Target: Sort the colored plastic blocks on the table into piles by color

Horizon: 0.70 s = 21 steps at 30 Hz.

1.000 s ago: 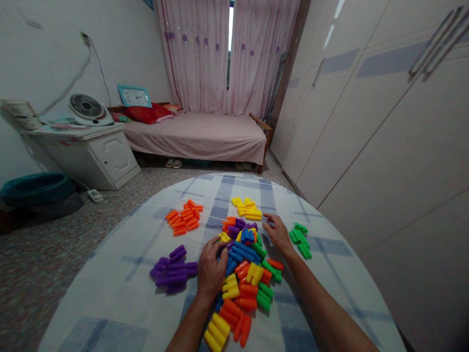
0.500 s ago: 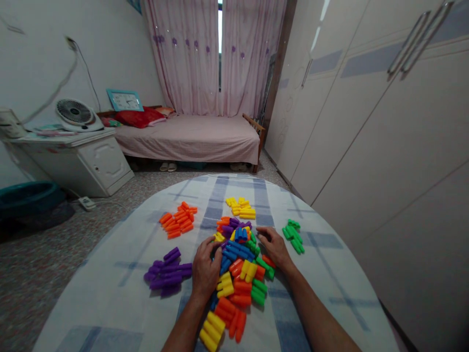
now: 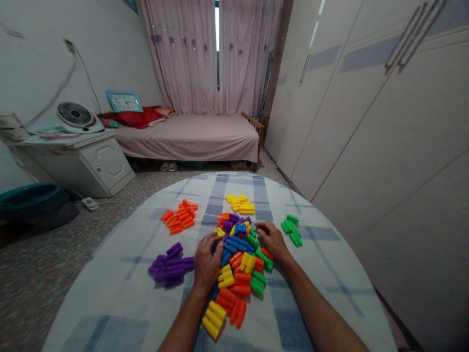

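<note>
A mixed heap of bullet-shaped plastic building pieces lies mid-table, with blue pieces point(image 3: 238, 243), orange pieces point(image 3: 242, 278), a yellow piece point(image 3: 248, 263) and green pieces point(image 3: 258, 282) among them. My left hand point(image 3: 207, 257) rests cupped against the heap's left side, thumb apart from the fingers, with no piece visible in it. Across the heap, my right hand point(image 3: 273, 240) curves around the right edge, its fingers loosely apart and holding nothing I can see. Purple pieces point(image 3: 170, 269) form a separate pile just left of my left hand. Green pieces point(image 3: 292, 230) lie beyond my right hand.
Toward the far side of the round table point(image 3: 128, 303) sit an orange pile point(image 3: 180, 217) and a yellow pile point(image 3: 242, 205). A bed point(image 3: 190, 132) stands behind, a wardrobe point(image 3: 384, 171) at right, and a cabinet point(image 3: 106, 166) with a fan point(image 3: 76, 115) at left.
The view has shifted slightly. Both hands keep nearly the same places beside the heap, and the piles look unchanged.
</note>
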Motion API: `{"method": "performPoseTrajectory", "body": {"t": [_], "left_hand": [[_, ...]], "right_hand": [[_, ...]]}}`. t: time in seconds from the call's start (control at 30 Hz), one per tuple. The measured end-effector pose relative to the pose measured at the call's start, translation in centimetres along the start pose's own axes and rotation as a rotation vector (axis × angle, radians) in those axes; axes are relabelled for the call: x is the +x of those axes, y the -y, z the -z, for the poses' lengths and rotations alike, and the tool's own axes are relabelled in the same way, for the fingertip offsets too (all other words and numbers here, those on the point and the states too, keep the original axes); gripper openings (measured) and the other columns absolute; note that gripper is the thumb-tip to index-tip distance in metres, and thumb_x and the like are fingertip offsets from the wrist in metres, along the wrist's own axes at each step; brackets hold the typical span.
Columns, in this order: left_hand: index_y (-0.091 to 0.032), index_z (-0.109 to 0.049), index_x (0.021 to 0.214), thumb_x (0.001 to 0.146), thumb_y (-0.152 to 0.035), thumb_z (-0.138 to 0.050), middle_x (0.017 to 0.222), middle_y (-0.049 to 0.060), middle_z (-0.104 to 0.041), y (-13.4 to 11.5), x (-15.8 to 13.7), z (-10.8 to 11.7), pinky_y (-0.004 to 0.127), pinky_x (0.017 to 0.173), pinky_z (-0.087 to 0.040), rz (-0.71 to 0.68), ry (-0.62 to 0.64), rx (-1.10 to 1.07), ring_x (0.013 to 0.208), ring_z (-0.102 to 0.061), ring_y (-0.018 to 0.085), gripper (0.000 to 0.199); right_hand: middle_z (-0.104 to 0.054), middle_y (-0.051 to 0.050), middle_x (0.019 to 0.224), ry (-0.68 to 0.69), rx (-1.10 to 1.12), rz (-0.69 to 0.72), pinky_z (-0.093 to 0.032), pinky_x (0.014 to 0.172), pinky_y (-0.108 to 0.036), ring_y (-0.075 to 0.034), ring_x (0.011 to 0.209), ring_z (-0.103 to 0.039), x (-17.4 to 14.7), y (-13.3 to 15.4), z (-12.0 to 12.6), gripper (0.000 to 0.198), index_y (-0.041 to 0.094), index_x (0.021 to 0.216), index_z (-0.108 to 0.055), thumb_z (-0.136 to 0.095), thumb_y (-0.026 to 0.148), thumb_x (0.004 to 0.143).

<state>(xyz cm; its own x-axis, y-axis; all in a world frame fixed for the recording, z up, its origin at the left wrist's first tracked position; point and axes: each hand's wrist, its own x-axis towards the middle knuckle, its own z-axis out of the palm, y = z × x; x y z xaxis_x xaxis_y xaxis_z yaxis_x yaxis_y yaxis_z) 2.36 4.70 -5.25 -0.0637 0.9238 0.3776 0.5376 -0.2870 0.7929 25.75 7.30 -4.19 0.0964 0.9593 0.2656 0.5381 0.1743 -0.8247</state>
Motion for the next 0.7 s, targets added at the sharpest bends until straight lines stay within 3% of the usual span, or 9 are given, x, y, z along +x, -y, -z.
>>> {"method": "performPoseTrajectory", "body": {"t": [0.23,0.53,0.7], "left_hand": [[-0.019,-0.064,0.091,0.085,-0.039,-0.048,0.109,0.009,-0.063,-0.1,0.1,0.1,0.043,0.099,-0.042,0.011,-0.010,-0.084,0.108,-0.056,0.023,0.027],[-0.020,-0.062,0.095,0.088,-0.031,-0.046,0.106,0.007,-0.063,-1.2,-0.3,0.4,0.039,0.097,-0.045,-0.096,-0.074,-0.047,0.105,-0.057,0.019,0.021],[-0.020,-0.062,0.101,0.088,-0.025,-0.044,0.112,0.007,-0.061,-2.3,-0.8,1.0,0.038,0.099,-0.043,-0.197,-0.085,0.022,0.110,-0.054,0.018,0.022]], "right_hand": [[-0.065,-0.005,0.096,0.198,0.072,0.041,-0.046,0.082,-0.032,-0.019,0.089,-0.058,-0.3,1.0,1.1,0.026,0.019,0.095,-0.068,-0.057,0.031,0.074],[-0.065,-0.007,0.100,-0.104,0.112,-0.084,-0.046,0.085,-0.035,-0.021,0.093,-0.059,-4.1,0.3,0.6,0.032,0.018,0.101,-0.065,-0.047,0.038,0.082],[-0.065,-0.008,0.094,-0.151,0.040,-0.039,-0.045,0.081,-0.033,-0.020,0.088,-0.060,-4.4,0.9,0.3,0.033,0.017,0.092,-0.066,-0.042,0.039,0.084]]}}
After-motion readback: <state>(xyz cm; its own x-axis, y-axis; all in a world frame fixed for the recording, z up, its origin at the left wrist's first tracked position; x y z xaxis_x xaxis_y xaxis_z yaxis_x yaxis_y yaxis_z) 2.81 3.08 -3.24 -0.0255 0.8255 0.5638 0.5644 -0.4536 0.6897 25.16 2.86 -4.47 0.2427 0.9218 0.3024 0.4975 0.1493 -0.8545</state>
